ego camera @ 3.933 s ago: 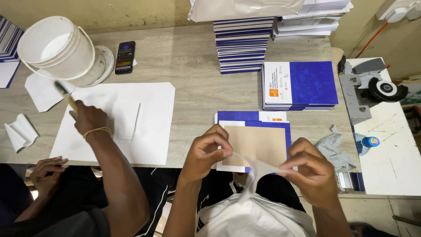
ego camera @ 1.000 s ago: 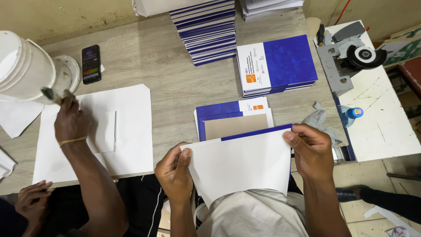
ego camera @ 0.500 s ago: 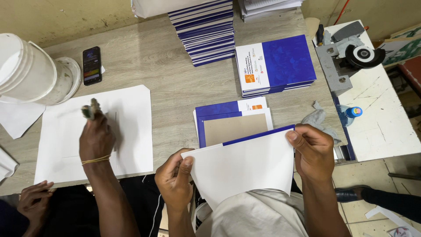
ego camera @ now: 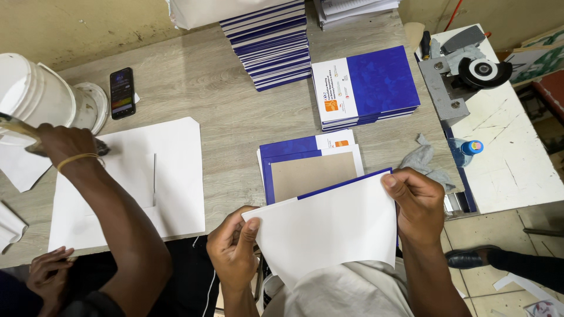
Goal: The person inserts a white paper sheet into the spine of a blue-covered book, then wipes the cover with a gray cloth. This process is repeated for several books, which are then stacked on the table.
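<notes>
Now the fingers point(ego camera: 247, 230) of the left hand point(ego camera: 232, 249) are closed on the left edge of a white sheet point(ego camera: 332, 226), thumb on top, and the right hand point(ego camera: 418, 202) pinches its upper right corner in the same way. The sheet is held in the air between both hands, just above the near edge of the counter point(ego camera: 235, 111) and over the person's lap. It is plain white, a little bent, and a thin blue edge shows along its top side.

Just behind the sheet a blue cover point(ego camera: 308, 167) lies flat on the counter, with a brown board rectangle on it and a white label strip with a small orange square at its far right corner. Further back a low stack of blue booklets point(ego camera: 367, 88) has a white label panel on the left side, with an orange square on it. Left of this stack stands a taller pile of blue-edged booklets point(ego camera: 270, 47).

Left of the person, a co-worker's hand point(ego camera: 67, 144) with a yellow band on the wrist holds a brush point(ego camera: 17, 129) over a big white paper point(ego camera: 147, 182). A white bucket point(ego camera: 32, 97) and a black phone point(ego camera: 121, 93) are behind it. To the right lie a grey cloth point(ego camera: 418, 158) and a small blue bottle point(ego camera: 470, 148).
</notes>
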